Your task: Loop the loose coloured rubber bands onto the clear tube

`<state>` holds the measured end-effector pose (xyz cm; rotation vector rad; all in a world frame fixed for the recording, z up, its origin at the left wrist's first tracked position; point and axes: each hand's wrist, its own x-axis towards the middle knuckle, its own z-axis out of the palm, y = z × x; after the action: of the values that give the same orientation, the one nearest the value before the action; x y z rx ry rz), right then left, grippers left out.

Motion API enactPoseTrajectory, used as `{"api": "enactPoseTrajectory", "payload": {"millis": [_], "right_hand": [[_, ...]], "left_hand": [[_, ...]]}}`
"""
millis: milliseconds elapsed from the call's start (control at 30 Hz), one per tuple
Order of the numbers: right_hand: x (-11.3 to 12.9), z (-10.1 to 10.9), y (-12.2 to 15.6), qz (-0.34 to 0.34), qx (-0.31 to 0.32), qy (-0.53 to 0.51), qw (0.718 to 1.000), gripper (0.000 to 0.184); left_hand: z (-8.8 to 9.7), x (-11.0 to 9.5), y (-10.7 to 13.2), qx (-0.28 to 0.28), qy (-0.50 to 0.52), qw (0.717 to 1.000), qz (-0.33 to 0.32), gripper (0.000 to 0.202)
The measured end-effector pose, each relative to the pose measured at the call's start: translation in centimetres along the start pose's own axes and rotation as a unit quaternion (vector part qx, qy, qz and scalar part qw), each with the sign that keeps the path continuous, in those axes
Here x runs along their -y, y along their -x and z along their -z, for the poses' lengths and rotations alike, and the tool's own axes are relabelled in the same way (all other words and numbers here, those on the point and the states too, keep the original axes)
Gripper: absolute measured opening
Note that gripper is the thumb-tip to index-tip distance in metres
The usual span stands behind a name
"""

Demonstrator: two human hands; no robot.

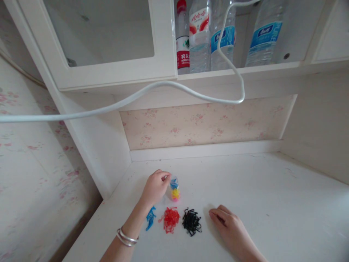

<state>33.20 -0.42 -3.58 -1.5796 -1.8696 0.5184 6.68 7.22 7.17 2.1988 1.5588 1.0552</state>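
My left hand (155, 187) is curled, its fingertips pinched at the top of a small clear jar (174, 189) that stands on the white desk (272, 203) and holds blue, yellow and pink bands. In front of the jar lie three little piles of tiny rubber bands: blue (150, 217), red (170, 219) and black (191, 221). My right hand (231, 227) rests on the desk just right of the black pile, fingers bent and close together, holding nothing that I can see. A silver bangle (125, 237) is on my left wrist.
A white cable (163, 85) hangs across the view above the desk. Water bottles (200, 34) stand on the shelf overhead beside a glass-fronted cabinet door (109, 43). Floral wallpaper (204, 122) backs the desk, with a wall on the left.
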Motion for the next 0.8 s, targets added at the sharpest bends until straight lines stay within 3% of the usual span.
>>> {"api": "enactPoseTrajectory", "payload": {"millis": [133,333,433,633,800], "right_hand": [[-0.1,-0.1,0.0,0.008,-0.011,0.014,1.000,0.042],[1.2,-1.0,0.4,0.041,-0.026,0.030,0.998,0.036],[4.2,-2.1,0.8,0.093,0.006,0.045,0.995,0.031],[12.6,-5.7,0.7,0.197,0.091,0.100,0.971,0.020],[16.7,-9.5,-0.5,0.181,0.092,0.149,0.968,0.019]], "left_hand": [[1.2,1.2,1.1,-0.020,0.038,0.998,0.044,0.032],[2.3,5.2,5.2,-0.017,0.078,0.988,0.130,0.036],[2.4,7.5,7.0,-0.019,0.079,0.983,0.167,0.038],[2.7,10.7,8.4,-0.006,0.051,0.980,0.194,0.039],[3.6,12.4,9.3,0.035,-0.049,0.977,0.203,0.028]]}}
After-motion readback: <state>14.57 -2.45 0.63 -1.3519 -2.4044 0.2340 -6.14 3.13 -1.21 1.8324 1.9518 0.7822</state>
